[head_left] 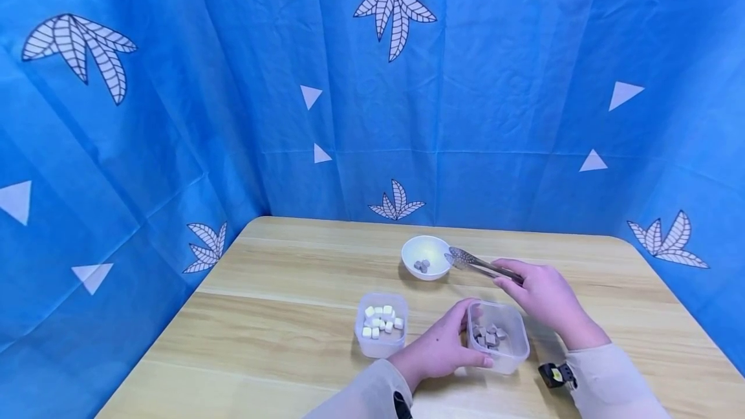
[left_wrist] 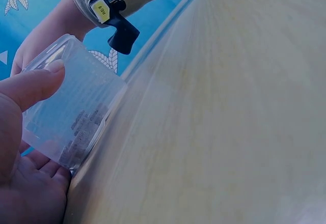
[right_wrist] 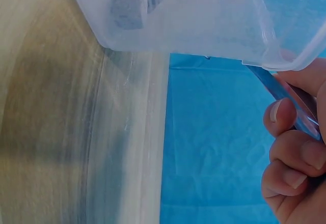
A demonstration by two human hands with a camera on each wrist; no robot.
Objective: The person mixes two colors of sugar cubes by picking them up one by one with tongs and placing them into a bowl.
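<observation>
With its fingers curled round the handle, my right hand (head_left: 541,293) grips metal tongs (head_left: 480,265). The perforated tips of the tongs overlap the right rim of a white bowl (head_left: 420,247), and no cube shows between them. Several small greyish-brown cubes (head_left: 421,266) lie at the bottom of that bowl. My left hand (head_left: 439,348) holds a clear plastic container (head_left: 512,362) from its left side, thumb along the near wall (left_wrist: 97,76). More greyish-brown cubes (head_left: 489,336) sit inside this container. In the right wrist view, my curled fingers (right_wrist: 293,152) hold the tongs' handle below the container's rim.
To the left of my left hand stands a second clear container (head_left: 381,348) with several cream-white cubes (head_left: 381,319). Everything rests on a light wooden table (head_left: 279,315). A blue patterned curtain (head_left: 495,83) hangs behind the table and along both sides.
</observation>
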